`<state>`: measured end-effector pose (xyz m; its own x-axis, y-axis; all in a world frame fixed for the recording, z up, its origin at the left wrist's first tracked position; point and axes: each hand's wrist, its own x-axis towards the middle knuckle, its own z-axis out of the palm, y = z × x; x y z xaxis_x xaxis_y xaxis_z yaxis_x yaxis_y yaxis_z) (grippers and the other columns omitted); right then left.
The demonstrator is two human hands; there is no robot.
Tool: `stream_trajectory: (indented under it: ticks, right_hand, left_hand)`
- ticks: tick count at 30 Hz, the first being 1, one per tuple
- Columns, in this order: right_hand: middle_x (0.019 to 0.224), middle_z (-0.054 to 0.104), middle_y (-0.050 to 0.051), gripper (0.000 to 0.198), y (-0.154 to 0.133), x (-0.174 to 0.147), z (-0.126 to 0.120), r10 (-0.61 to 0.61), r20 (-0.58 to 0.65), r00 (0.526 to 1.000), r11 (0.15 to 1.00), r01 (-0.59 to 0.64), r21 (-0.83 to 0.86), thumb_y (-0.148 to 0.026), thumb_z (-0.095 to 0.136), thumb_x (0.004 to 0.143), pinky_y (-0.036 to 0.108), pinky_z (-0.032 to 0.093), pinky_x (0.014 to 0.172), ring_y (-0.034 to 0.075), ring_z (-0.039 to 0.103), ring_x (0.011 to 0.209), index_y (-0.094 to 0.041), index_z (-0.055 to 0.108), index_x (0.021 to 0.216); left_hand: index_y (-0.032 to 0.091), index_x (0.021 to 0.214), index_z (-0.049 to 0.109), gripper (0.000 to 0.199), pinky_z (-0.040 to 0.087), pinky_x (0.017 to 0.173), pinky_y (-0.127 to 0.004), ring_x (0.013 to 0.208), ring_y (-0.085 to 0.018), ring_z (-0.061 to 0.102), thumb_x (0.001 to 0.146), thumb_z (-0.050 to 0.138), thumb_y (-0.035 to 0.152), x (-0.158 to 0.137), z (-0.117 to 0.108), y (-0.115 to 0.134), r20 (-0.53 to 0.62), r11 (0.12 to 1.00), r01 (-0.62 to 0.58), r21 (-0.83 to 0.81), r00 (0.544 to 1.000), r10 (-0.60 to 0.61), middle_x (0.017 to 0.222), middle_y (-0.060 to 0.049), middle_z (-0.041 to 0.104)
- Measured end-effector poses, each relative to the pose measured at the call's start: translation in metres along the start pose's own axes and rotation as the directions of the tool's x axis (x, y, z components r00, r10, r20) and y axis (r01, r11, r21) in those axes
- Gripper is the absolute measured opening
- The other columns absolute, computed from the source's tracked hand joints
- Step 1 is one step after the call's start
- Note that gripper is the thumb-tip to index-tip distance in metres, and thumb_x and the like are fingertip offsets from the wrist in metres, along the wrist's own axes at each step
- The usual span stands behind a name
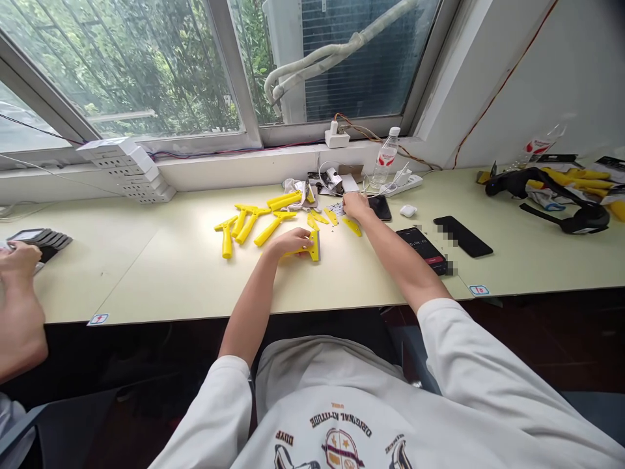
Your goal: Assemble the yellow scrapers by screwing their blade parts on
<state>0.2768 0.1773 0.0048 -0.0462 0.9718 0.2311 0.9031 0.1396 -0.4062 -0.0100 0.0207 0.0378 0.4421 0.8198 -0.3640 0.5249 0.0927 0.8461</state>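
Fingers (pixel 303 238) of left hand (pixel 290 243) clamped on yellow scraper (pixel 314 247) at table (pixel 185 273), blade turned to three o'clock. Right hand (pixel 356 204) seen at scraper's one o'clock; its grip cannot be told.

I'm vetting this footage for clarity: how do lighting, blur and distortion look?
Head view: daylight outside the window, the table palest around the yellow handles, deep shadow beneath it; head view: the scraper in the left grip looks fairly sharp, tiny loose bits too small to resolve; head view: wide-angle stretching toward the edges, blocky pixelation beside the lit phone.
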Motion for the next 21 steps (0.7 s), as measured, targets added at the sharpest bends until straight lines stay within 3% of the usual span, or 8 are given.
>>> stream_trajectory:
  ticks: [4, 9, 18, 21]
  right_hand:
    - [0.135, 0.079, 0.032, 0.028, -0.002, 0.001, -0.004, 0.099, 0.164, 0.982, 0.979, -0.066, -0.193, -0.007, 0.071, 0.098, 0.048, 0.052, 0.107, 0.038, 0.075, 0.12, -0.007, 0.083, 0.123]
    - [0.144, 0.076, 0.03, 0.044, -0.007, -0.004, -0.01, 0.084, 0.177, 0.981, 0.965, -0.036, -0.258, -0.006, 0.063, 0.101, 0.047, 0.05, 0.115, 0.039, 0.073, 0.131, -0.007, 0.072, 0.144]
    - [0.134, 0.081, 0.02, 0.033, 0.004, -0.001, -0.022, 0.057, 0.098, 0.994, 0.976, -0.035, -0.213, -0.01, 0.059, 0.102, 0.05, 0.048, 0.119, 0.035, 0.072, 0.13, -0.017, 0.08, 0.126]
    - [0.131, 0.083, 0.017, 0.023, 0.008, 0.001, -0.022, 0.06, 0.152, 0.987, 0.983, -0.032, -0.178, -0.012, 0.068, 0.099, 0.05, 0.048, 0.12, 0.034, 0.072, 0.129, -0.019, 0.084, 0.114]
  left_hand:
    - [0.02, 0.093, 0.07, 0.022, 0.063, 0.073, -0.031, 0.082, -0.02, 0.078, 0.086, 0.087, 0.032, 0.002, 0.0, -0.003, 0.003, 1.0, -0.015, 0.019, 1.0, 0.015, 0.102, -0.008, 0.078]
    - [0.021, 0.097, 0.072, 0.027, 0.064, 0.075, -0.034, 0.083, -0.022, 0.079, 0.081, 0.091, 0.033, 0.006, -0.001, -0.008, -0.005, 1.0, -0.013, 0.0, 1.0, 0.013, 0.102, -0.008, 0.079]
    - [0.02, 0.092, 0.073, 0.024, 0.064, 0.072, -0.034, 0.08, -0.022, 0.078, 0.083, 0.09, 0.034, 0.008, -0.001, -0.01, 0.005, 0.999, -0.037, -0.005, 0.999, 0.037, 0.098, -0.009, 0.079]
    - [0.02, 0.093, 0.073, 0.025, 0.064, 0.072, -0.034, 0.08, -0.022, 0.078, 0.082, 0.091, 0.033, 0.01, -0.001, -0.011, -0.004, 0.999, -0.03, -0.014, 1.0, 0.03, 0.1, -0.009, 0.079]
